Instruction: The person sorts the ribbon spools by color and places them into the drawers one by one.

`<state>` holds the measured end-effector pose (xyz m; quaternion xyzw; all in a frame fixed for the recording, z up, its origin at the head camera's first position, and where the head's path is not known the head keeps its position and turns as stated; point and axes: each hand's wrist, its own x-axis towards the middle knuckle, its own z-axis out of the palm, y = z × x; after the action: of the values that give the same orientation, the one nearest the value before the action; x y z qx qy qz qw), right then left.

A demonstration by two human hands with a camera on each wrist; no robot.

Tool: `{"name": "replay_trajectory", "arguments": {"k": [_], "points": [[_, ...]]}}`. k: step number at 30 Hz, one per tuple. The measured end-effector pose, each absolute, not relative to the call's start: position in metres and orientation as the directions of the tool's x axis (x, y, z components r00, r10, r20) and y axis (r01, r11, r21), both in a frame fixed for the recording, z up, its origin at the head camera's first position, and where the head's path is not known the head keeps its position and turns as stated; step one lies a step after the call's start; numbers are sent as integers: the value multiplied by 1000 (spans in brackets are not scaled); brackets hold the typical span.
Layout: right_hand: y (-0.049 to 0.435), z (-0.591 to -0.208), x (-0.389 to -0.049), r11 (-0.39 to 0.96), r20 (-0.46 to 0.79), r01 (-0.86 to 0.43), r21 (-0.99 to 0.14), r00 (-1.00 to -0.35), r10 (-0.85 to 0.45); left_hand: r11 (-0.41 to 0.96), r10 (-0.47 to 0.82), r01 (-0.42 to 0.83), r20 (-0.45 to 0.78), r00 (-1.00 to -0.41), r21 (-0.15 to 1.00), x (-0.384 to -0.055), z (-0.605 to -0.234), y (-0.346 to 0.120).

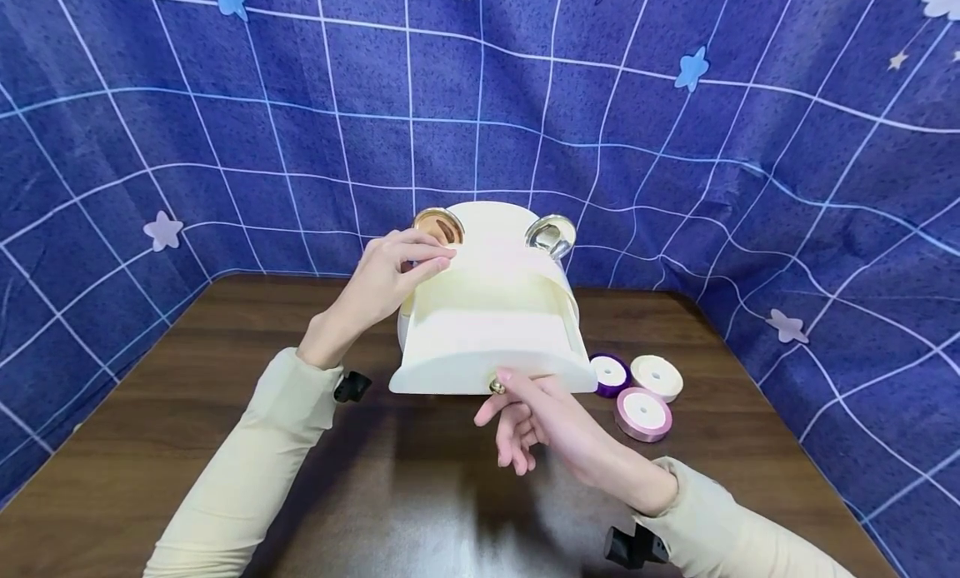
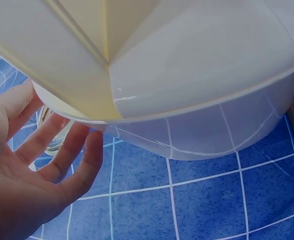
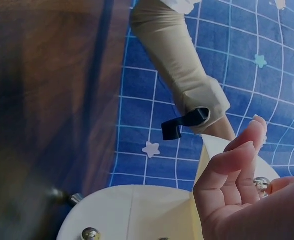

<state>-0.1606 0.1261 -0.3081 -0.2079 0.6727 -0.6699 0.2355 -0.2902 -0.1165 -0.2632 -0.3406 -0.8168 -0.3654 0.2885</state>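
A white storage box (image 1: 491,220) with a rounded back and two round, shiny gold ear-like pieces stands in the head view. Its drawer (image 1: 491,316) is out toward me, with a cream interior showing. At the box's upper left, my left hand (image 1: 393,274) grips the edge near the left gold ear (image 1: 438,226). In the left wrist view, its fingertips (image 2: 94,142) bend behind that edge, the thumb partly hidden. My right hand (image 1: 551,424) pinches the small gold knob (image 1: 497,386) on the drawer front. The right wrist view shows the knob (image 3: 261,184) between finger and thumb.
Right of the box lie a purple ribbon roll (image 1: 610,373), a cream ribbon roll (image 1: 657,376) and a pink ribbon roll (image 1: 643,415). The brown wooden table (image 1: 187,445) is bordered by a blue curtain (image 1: 300,137) with white grid lines.
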Motion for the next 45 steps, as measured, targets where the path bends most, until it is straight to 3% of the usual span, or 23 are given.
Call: {"name": "replay_trajectory", "arguments": {"k": [5, 7, 11, 14, 17, 21, 24, 26, 30, 33, 36, 45], "points": [[131, -303, -154, 88, -52, 1, -996, -819, -571, 496, 344, 768, 720, -603, 405, -290, -264, -116], [138, -297, -149, 139, -6, -82, -987, -840, -542, 497, 347, 768, 719, -602, 404, -290, -263, -116], [158, -282, -148, 187, 276, -366, -912, -883, -381, 493, 352, 770, 717, -601, 404, -289, -262, -116], [174, -275, -161, 213, 499, -525, -824, -851, -168, 492, 350, 769, 717, -603, 407, -289, -262, -115], [191, -276, -183, 277, 584, -561, -780, -812, 3, 492, 349, 769, 717, -604, 408, -289, -262, -115], [215, -298, -223, 519, 639, -524, -675, -767, 57, 492, 346, 771, 721, -600, 405, -290, -262, -116], [233, -325, -254, 732, 592, -432, -527, -804, -48, 496, 343, 769, 722, -601, 404, -291, -262, -116], [244, -343, -268, 831, 489, -394, -394, -855, -173, 497, 342, 766, 719, -605, 408, -290, -262, -116], [259, -367, -279, 872, 205, -407, -272, -910, -361, 500, 343, 761, 712, -612, 413, -289, -262, -115], [264, -376, -280, 870, 91, -402, -285, -915, -393, 502, 343, 760, 711, -614, 414, -289, -262, -115], [266, -380, -282, 860, 76, -410, -304, -910, -406, 502, 341, 759, 712, -614, 414, -289, -263, -116], [268, -383, -286, 873, 185, -390, -293, -919, -349, 493, 335, 760, 714, -615, 423, -289, -263, -117]]}}
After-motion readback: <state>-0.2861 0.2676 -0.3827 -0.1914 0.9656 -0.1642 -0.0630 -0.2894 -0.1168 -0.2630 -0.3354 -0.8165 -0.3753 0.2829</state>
